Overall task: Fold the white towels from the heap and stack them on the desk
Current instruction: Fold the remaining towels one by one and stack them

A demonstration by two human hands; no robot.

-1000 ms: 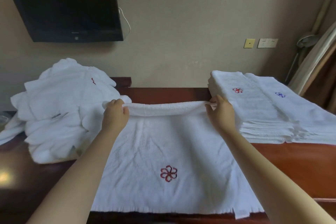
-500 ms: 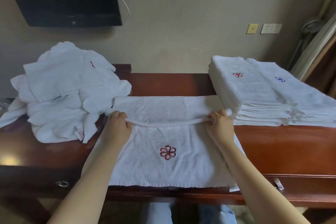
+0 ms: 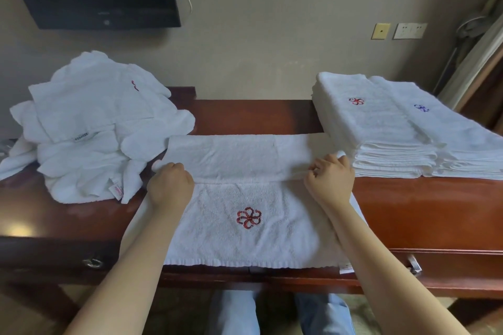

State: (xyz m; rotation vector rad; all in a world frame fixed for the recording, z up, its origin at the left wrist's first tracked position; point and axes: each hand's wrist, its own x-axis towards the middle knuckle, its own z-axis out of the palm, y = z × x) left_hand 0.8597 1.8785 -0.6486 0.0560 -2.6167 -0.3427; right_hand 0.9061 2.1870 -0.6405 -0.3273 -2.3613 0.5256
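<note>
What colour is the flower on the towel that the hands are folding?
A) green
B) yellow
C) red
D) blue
C: the flower stitched on the towel, which the left hand and the right hand grip at its folded edge, is red.
</note>
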